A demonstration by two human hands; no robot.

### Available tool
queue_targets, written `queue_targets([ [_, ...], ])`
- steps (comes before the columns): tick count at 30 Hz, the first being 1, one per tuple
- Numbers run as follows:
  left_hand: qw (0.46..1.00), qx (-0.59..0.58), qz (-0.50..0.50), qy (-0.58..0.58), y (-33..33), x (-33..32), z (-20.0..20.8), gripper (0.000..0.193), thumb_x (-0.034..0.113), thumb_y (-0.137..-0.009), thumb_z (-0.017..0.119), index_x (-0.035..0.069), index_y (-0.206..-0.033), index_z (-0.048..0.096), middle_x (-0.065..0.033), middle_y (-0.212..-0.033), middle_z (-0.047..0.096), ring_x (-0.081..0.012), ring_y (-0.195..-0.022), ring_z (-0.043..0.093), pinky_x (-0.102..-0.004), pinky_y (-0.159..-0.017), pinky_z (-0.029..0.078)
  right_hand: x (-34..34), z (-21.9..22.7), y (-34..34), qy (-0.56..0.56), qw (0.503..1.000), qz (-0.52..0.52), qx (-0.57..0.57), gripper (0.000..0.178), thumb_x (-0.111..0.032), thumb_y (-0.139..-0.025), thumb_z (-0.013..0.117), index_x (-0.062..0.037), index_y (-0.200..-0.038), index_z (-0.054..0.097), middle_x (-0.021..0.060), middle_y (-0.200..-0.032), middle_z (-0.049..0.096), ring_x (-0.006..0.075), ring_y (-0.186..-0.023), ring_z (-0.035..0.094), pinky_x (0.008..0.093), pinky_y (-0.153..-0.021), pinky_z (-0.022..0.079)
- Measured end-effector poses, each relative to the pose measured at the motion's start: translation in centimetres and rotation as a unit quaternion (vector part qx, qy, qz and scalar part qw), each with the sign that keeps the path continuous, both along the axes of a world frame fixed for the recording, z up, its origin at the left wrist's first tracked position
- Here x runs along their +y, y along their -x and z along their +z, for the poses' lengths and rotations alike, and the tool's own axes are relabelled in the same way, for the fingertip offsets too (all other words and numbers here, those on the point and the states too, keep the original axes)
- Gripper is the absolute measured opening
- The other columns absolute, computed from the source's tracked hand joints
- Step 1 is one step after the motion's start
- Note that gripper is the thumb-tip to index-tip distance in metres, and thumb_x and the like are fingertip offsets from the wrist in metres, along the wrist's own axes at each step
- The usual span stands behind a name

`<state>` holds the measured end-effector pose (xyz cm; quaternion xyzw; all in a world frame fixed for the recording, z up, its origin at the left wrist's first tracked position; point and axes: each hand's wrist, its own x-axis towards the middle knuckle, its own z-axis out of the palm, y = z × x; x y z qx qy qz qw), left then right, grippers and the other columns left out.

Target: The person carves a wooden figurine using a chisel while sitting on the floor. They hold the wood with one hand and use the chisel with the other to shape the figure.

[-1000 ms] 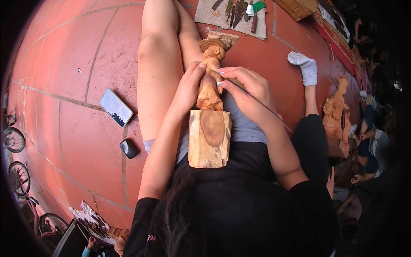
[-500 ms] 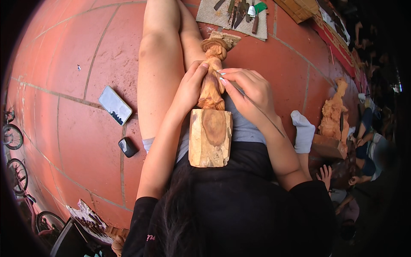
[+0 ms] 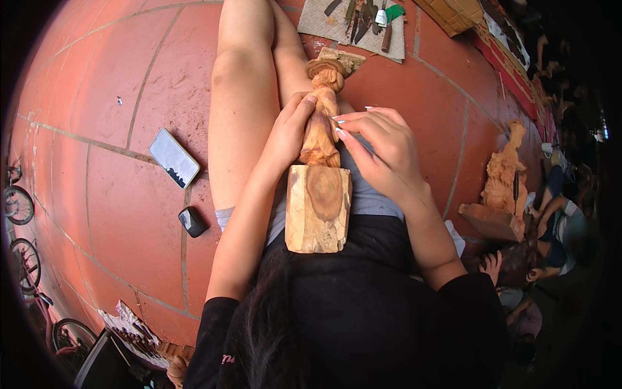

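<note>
A carved wooden figure [image 3: 319,133] with a wide hat lies along my lap, its hat end away from me. Its uncarved block base [image 3: 318,209] rests toward my belly. My left hand [image 3: 289,128] is closed around the figure's left side, thumb on its upper body. My right hand [image 3: 382,146] is at the figure's right side, thumb and index finger nearly together in a pinch by its middle. Whatever lies in that pinch is hidden or too thin to make out. The other right fingers are loosely raised.
On the tiled floor at left lie a phone [image 3: 174,158] and a small black case [image 3: 193,222]. Carving tools [image 3: 369,19] lie on a mat [image 3: 317,24] beyond my legs. Another wooden carving [image 3: 505,172] stands at right, near other people. Bicycles [image 3: 26,266] stand at far left.
My right hand has shifted slightly right and its wrist has turned. The thin rod seen along my right forearm no longer shows. A white-socked foot at right has drawn back behind my arm.
</note>
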<state>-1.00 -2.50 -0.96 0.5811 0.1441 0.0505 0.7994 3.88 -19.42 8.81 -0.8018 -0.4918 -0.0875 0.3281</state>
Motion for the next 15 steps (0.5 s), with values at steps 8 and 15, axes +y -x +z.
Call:
queue_targets([
  [8,1.000,0.007,0.000,0.015,0.1,0.0,0.2,0.039,0.029,-0.104,0.045,-0.004,-0.118,0.058,-0.0089,-0.098,0.063,-0.0128,-0.090,0.057,-0.0271,-0.083,0.047,0.0,-0.1,0.0,0.000,1.000,-0.003,0.019,0.009,-0.010,-0.085,0.072,-0.0048,-0.091,0.067,0.0076,-0.092,0.072,0.0253,-0.086,0.068,0.0409,-0.090,0.049],
  [15,0.999,0.008,-0.009,0.050,0.0,0.5,-0.6,0.039,0.029,-0.104,0.044,-0.004,-0.117,0.059,-0.0097,-0.102,0.063,-0.0125,-0.094,0.057,-0.0268,-0.086,0.045,0.2,-0.5,-0.4,-0.018,1.000,-0.007,0.022,0.010,-0.011,-0.083,0.074,-0.0047,-0.090,0.069,0.0060,-0.091,0.073,0.0231,-0.089,0.068,0.0409,-0.092,0.048],
])
